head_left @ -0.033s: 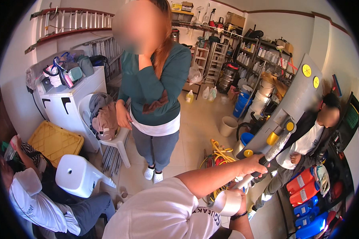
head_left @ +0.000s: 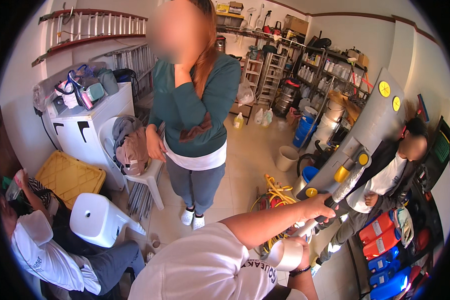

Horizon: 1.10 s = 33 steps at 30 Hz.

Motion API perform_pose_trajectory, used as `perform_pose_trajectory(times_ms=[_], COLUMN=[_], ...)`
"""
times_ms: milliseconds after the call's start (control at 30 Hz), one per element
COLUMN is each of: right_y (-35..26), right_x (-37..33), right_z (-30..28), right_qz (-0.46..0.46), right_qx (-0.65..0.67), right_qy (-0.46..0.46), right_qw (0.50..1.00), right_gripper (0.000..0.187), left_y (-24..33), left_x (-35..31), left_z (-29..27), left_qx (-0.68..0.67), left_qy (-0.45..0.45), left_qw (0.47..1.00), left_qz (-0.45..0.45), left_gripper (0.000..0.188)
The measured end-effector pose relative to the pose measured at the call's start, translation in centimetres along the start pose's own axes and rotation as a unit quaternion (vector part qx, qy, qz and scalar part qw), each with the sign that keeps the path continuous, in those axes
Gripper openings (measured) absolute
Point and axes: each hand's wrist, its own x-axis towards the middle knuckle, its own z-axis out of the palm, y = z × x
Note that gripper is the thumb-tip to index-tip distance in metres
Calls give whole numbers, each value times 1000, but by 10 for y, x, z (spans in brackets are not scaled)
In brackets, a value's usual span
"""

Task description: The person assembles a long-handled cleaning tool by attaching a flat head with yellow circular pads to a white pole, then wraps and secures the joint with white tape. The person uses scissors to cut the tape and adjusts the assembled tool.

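My left arm reaches across to the right, and my left hand (head_left: 319, 207) is closed round a pole (head_left: 305, 229) at its black grip (head_left: 330, 202). Beyond the grip, the pole's upper length is covered in shiny, wrinkled clear wrap (head_left: 349, 181). Lower down, my right hand (head_left: 303, 255), with a dark bracelet at its wrist, holds a wide whitish roll of tape (head_left: 286, 255) close to the pole's lower part. The roll hides some of the right hand's fingers.
A person in a green sweater (head_left: 197, 100) stands ahead; others are at right (head_left: 397, 165) and lower left (head_left: 50, 250). Around me are a white stool (head_left: 92, 220), a yellow lid (head_left: 70, 177), coiled yellow hose (head_left: 277, 192), a tall grey panel (head_left: 365, 127) and red containers (head_left: 380, 235).
The person in the green sweater appears very slightly further right. My hands keep the same hold on the pole and the tape roll.
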Motion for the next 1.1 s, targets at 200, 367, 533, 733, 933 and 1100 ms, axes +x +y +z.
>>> perform_pose_trajectory(times_ms=[200, 367, 533, 733, 933, 1100], right_y=[8, 6, -7, -12, -4, -1], right_x=[6, 6, 7, 15, 12, 15], right_z=[-33, -61, -68, -57, -54, -48], right_qz=[-58, -48, -56, -31, -9, -10], right_qx=[91, 85, 150, 145, 211, 196], right_qy=[68, 275, 302, 296, 327, 331], right_qw=[992, 957, 940, 944, 921, 923], right_gripper=[14, 34, 30, 30, 29, 29], left_y=[12, 1, -11, -17, -35, -40], left_x=[-11, -18, -22, -29, -27, -26], left_z=[-17, -21, -10, -6, -2, -4], left_qx=[0, -6, -9, 34, 43, 33], left_qy=[42, 23, -12, -20, -50, -37], left_qw=[997, 999, 999, 999, 997, 997], left_qz=[61, 41, 49, -14, -30, -54], left_gripper=[31, 32, 34, 35, 32, 31])
